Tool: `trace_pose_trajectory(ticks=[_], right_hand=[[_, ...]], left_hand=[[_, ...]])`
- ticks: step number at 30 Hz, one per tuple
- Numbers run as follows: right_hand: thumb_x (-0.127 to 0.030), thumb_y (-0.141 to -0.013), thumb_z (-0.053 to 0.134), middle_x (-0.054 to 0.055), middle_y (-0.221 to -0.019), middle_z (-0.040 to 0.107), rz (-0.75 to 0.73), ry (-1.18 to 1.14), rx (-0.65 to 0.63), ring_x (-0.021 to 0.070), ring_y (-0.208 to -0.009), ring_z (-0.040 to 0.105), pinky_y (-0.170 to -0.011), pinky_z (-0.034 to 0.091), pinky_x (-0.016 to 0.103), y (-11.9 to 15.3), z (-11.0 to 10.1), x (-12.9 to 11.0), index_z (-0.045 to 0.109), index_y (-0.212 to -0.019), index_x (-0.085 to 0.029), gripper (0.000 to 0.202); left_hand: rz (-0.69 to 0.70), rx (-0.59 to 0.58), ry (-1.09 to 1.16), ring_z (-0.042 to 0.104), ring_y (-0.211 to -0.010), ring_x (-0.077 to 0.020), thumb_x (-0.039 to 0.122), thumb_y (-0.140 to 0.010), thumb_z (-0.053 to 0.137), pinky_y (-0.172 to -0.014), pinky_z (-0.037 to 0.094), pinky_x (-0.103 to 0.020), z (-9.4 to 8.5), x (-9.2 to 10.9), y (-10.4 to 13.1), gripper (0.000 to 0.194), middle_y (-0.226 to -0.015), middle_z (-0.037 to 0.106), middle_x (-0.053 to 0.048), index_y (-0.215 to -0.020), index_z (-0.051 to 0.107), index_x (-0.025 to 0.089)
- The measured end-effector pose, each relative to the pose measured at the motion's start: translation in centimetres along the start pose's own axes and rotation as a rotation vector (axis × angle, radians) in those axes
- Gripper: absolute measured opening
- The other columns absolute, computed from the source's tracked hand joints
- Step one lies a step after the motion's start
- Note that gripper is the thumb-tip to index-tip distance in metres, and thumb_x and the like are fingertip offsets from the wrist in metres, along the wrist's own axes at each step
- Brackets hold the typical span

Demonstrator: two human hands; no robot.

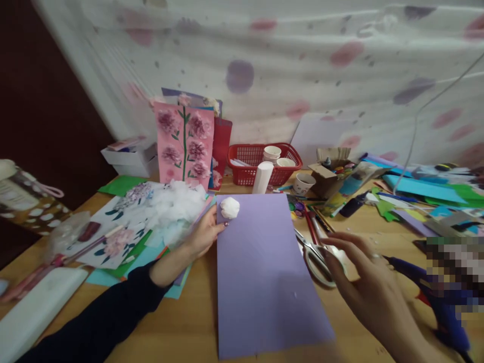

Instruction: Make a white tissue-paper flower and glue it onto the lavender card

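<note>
A purple sheet [257, 272] lies lengthwise on the wooden table, with a round white cotton-like ball [230, 207] at its upper left corner. My left hand [206, 234] grips the sheet's left edge just below the ball, thumb on top and fingers partly hidden underneath. Over the right side of the table, my right hand [365, 282] has its fingers spread, next to the scissors [317, 262]. Part of a white piece [342, 259] shows behind its fingers; whether they touch it is unclear.
A blue glue gun [446, 307] lies at the right. Fluffy white stuffing [176, 204] covers papers at the left. Behind the sheet stand a white roll [262, 177], a red basket [242, 171] with cups, a paper cup [303, 184] and a pink flower picture [172, 141].
</note>
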State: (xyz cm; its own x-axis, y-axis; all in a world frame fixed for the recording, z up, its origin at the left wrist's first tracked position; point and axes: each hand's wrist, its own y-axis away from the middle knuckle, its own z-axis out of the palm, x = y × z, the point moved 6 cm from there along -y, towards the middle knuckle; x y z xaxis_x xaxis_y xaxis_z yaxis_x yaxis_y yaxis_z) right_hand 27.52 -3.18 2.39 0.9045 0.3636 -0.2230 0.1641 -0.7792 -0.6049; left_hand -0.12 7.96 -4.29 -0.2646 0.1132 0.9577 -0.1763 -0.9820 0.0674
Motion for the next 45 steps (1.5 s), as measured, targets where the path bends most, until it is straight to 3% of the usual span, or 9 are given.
trace_pose_trajectory(ticks=[5, 8, 11, 14, 17, 21, 25, 32, 45], right_hand=[[-0.026, -0.091, 0.054, 0.018, -0.133, 0.054, -0.320, -0.051, -0.207, 0.0299, -0.121, 0.056, -0.090, 0.054, 0.045, 0.6, 2.6, -4.9, 0.053, -0.129, -0.019, 0.039], [-0.021, -0.089, 0.055, 0.012, -0.113, 0.070, -0.468, -0.116, -0.342, 0.0261, -0.103, 0.067, -0.097, 0.050, 0.050, 2.0, 3.4, -6.1, 0.063, -0.116, -0.019, 0.028], [-0.011, -0.089, 0.051, 0.001, -0.074, 0.073, -0.417, -0.187, -0.270, 0.0159, -0.065, 0.069, -0.094, 0.052, 0.044, 1.7, 2.2, -5.3, 0.067, -0.088, -0.020, 0.018], [-0.009, -0.087, 0.052, 0.001, -0.070, 0.071, -0.402, -0.151, -0.093, 0.0157, -0.062, 0.068, -0.083, 0.055, 0.036, 0.9, -0.1, -4.4, 0.066, -0.088, -0.018, 0.016], [-0.007, -0.086, 0.053, 0.003, -0.075, 0.071, -0.386, -0.148, 0.029, 0.0166, -0.070, 0.069, -0.079, 0.054, 0.033, 0.5, -1.7, -3.9, 0.064, -0.093, -0.018, 0.018], [-0.007, -0.087, 0.053, 0.007, -0.089, 0.068, -0.260, -0.180, 0.092, 0.0165, -0.082, 0.067, -0.074, 0.053, 0.028, -1.1, -1.9, -4.5, 0.060, -0.104, -0.018, 0.021], [-0.016, -0.087, 0.062, 0.007, -0.094, 0.063, -0.283, -0.218, 0.123, 0.0164, -0.081, 0.065, -0.073, 0.054, 0.029, -4.2, -0.9, -8.2, 0.056, -0.108, -0.018, 0.022], [-0.020, -0.081, 0.069, 0.014, -0.117, 0.057, -0.334, -0.222, 0.141, 0.0254, -0.108, 0.058, -0.090, 0.055, 0.041, -8.3, 0.4, -12.4, 0.047, -0.123, -0.017, 0.047], [-0.012, -0.084, 0.060, 0.011, -0.105, 0.058, -0.359, -0.227, 0.170, 0.0225, -0.095, 0.062, -0.080, 0.057, 0.037, -8.3, 0.0, -11.9, 0.049, -0.112, -0.020, 0.031]], left_hand=[[0.244, 0.139, -0.054, 0.060, -0.113, -0.0199, 0.011, -0.070, 0.067, -0.087, 0.050, -0.026, -1.9, 2.9, 0.5, 0.046, -0.120, 0.066, -0.007, -0.114, 0.055, 0.018], [0.382, 0.163, -0.068, 0.060, -0.113, -0.0209, 0.015, -0.069, 0.070, -0.085, 0.051, -0.026, -2.5, 6.4, 0.8, 0.045, -0.118, 0.067, -0.006, -0.112, 0.057, 0.020], [0.513, 0.211, -0.044, 0.062, -0.110, -0.0200, 0.015, -0.068, 0.072, -0.082, 0.052, -0.026, -3.2, 9.8, 1.0, 0.042, -0.114, 0.068, -0.004, -0.107, 0.060, 0.022], [0.573, 0.214, -0.005, 0.061, -0.108, -0.0184, 0.012, -0.067, 0.072, -0.082, 0.052, -0.025, -3.6, 11.7, 0.9, 0.042, -0.115, 0.067, -0.003, -0.105, 0.061, 0.024], [0.501, 0.214, 0.043, 0.063, -0.099, -0.0148, 0.009, -0.065, 0.070, -0.076, 0.051, -0.020, -3.5, 11.0, 0.7, 0.041, -0.112, 0.068, -0.002, -0.103, 0.062, 0.022], [0.258, 0.191, 0.038, 0.064, -0.083, -0.0122, 0.009, -0.064, 0.068, -0.063, 0.049, -0.017, -2.0, 6.3, 1.3, 0.046, -0.103, 0.069, -0.003, -0.108, 0.057, 0.019], [0.193, 0.064, -0.050, 0.062, -0.108, -0.0200, 0.017, -0.075, 0.063, -0.084, 0.051, -0.027, 1.1, 3.1, 3.1, 0.041, -0.115, 0.066, -0.009, -0.115, 0.052, 0.016], [0.415, -0.013, -0.379, 0.057, -0.118, -0.0204, 0.017, -0.090, 0.048, -0.098, 0.046, -0.032, 4.2, 5.4, 5.8, 0.032, -0.126, 0.061, -0.007, -0.121, 0.053, 0.022], [0.493, -0.103, -0.553, 0.058, -0.118, -0.0229, 0.017, -0.095, 0.041, -0.098, 0.048, -0.034, 5.8, 5.9, 6.8, 0.040, -0.128, 0.062, -0.010, -0.133, 0.051, 0.023]])
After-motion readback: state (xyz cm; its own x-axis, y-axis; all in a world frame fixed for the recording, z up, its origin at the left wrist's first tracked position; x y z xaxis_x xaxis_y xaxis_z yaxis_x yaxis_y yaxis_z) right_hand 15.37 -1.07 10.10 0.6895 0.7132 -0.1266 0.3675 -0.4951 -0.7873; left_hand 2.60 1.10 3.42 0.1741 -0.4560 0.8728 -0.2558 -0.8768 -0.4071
